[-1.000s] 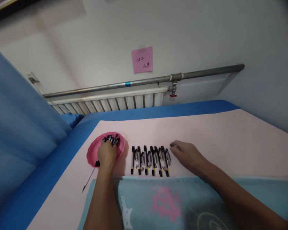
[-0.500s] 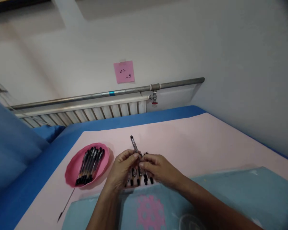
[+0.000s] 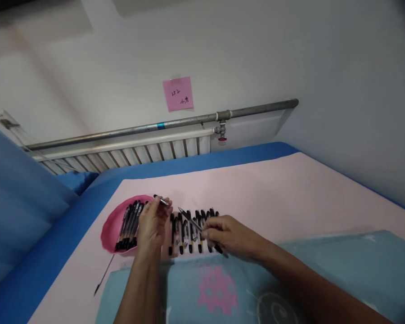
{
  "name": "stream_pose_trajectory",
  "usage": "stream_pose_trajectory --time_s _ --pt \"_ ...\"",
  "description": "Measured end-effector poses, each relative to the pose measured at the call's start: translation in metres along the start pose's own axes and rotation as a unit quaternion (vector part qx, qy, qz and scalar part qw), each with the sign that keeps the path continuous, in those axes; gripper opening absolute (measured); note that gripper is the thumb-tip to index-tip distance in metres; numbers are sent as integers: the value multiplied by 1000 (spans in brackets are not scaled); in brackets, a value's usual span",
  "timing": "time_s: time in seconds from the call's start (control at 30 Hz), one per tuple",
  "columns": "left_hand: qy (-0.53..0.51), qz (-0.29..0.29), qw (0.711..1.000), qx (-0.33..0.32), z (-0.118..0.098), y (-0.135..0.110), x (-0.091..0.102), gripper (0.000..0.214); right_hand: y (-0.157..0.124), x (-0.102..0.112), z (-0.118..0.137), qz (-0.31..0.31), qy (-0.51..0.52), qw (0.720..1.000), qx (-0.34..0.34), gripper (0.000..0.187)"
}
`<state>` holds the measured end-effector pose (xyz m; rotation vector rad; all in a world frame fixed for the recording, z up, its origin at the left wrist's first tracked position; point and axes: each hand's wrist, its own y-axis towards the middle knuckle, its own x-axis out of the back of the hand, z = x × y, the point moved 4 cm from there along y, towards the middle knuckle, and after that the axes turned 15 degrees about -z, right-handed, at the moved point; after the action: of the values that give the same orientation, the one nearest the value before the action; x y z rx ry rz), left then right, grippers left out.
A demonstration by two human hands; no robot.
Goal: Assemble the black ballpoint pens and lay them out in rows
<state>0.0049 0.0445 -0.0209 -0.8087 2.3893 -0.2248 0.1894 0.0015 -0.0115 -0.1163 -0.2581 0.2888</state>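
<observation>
My left hand (image 3: 153, 222) is closed on a short pen cap (image 3: 162, 201), dark at one end and pale and shiny at the other, beside the pink dish. In my right hand (image 3: 224, 234) a slim pen (image 3: 193, 222) is pinched, its bare tip slanting up to the left and its black end down to the right. Beneath it lies a row of black-and-clear pen parts (image 3: 181, 236) on the pink sheet, with small pieces among them. My right hand hides some of that row. Several black pens (image 3: 130, 227) lie together in the pink dish (image 3: 110, 225).
A thin pen refill (image 3: 104, 274) lies below the dish. The pink sheet (image 3: 256, 193) covers a blue surface (image 3: 175, 163). Light blue patterned cloth (image 3: 324, 261) lies in front of me. A radiator (image 3: 138, 153) and pipe (image 3: 121, 134) run along the wall.
My hands have moved apart, and the pen they held together is now in two parts. My left hand went left with the cap; the pen stays in my right hand.
</observation>
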Motion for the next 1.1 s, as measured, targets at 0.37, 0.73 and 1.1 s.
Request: stream_pose_trajectory --time_s 0.37,0.73,1.1 --pt "15 192 975 113 13 -28 -20 23 2 -1 -2 21 80 996 -14 20" --pt "31 190 977 95 18 -32 -20 21 2 -2 -1 10 115 993 -28 16" --pt "32 174 980 96 22 -29 -20 24 3 -6 -4 23 182 981 -56 21"
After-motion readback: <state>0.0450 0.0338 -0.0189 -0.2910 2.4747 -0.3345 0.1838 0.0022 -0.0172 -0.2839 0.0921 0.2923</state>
